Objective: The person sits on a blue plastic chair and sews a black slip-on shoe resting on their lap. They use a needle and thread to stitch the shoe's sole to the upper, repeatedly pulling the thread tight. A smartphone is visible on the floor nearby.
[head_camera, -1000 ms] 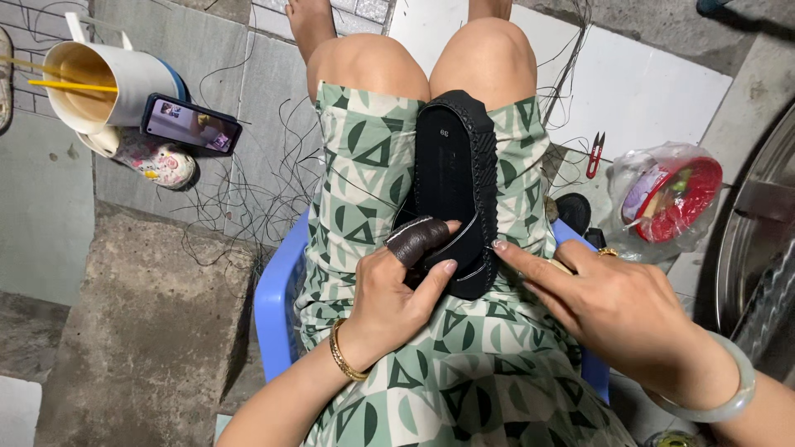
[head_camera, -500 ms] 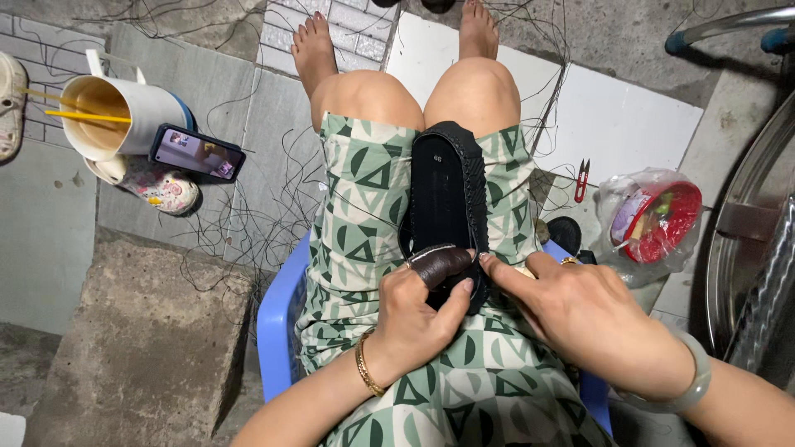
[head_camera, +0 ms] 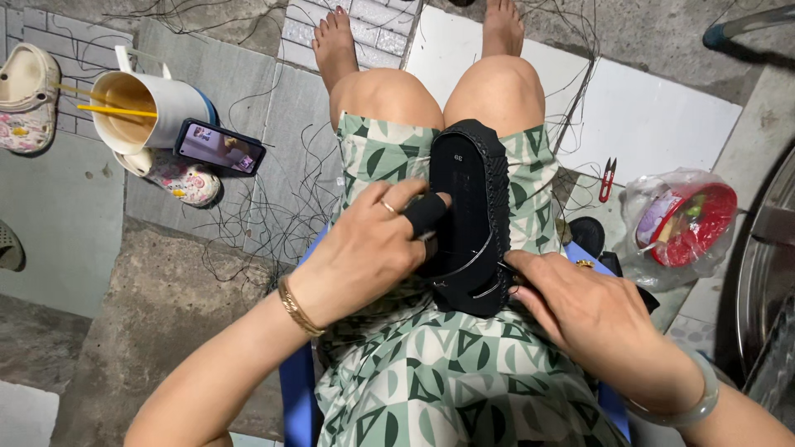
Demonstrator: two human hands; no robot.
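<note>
The shoe sole (head_camera: 465, 217) lies on the lap, phone (head_camera: 219, 146) and cup (head_camera: 142, 109) to its left.

My left hand (head_camera: 364, 248) reaches in from 7 o'clock, palm down, fingers curled, forefinger sheathed in a dark cot pointing to 2 o'clock. My right hand (head_camera: 592, 319) enters from 5 o'clock, fingertips (head_camera: 522, 265) pinched toward 10 o'clock.

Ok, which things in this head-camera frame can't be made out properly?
- Right hand fingertips: tucked under the black sole's edge, so any tool they hold is hidden.
- Left hand: a dark sleeve covers one finger and hides its tip.
- Phone screen: too small to tell.
- Red container: contents blurred by its clear bag.
- Clog: cut off by the left edge.
</note>
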